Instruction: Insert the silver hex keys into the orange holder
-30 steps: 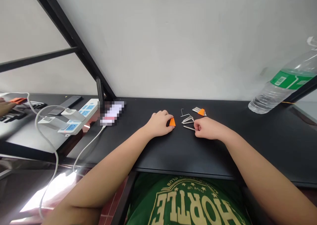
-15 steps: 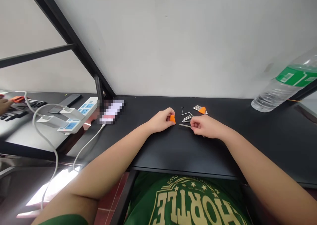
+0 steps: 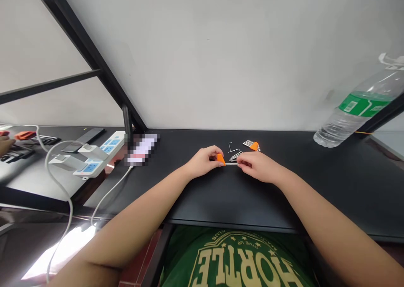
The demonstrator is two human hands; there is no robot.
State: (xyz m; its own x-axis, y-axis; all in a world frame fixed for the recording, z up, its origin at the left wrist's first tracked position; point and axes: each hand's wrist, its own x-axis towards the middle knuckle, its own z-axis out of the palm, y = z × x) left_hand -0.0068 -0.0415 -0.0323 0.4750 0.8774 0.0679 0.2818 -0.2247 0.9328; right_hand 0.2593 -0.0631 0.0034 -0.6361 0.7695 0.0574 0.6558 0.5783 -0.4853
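My left hand point(image 3: 205, 162) is closed on an orange hex key holder point(image 3: 221, 159), pinched between thumb and fingers. In my right hand point(image 3: 256, 166) is a silver hex key point(image 3: 231, 164), whose long arm points left. Its tip meets the lower right edge of the holder; whether it sits inside a hole I cannot tell. Just beyond my right fingertips lie several loose L-shaped hex keys point(image 3: 235, 155), with one thin key point(image 3: 230, 147) apart behind them. A second orange holder point(image 3: 254, 146), filled with several hex keys, rests farther back on the black table.
A large water bottle point(image 3: 350, 110) with a green label stands at the right rear. To the left are a phone point(image 3: 143, 149) on a cable, a white power strip point(image 3: 102, 152) with chargers, and a black frame post point(image 3: 127, 125). Another person's hand point(image 3: 5, 145) shows at far left.
My right hand has moved left with the hex key, and the key's tip has closed the gap to the orange holder. The whole view has shifted slightly.
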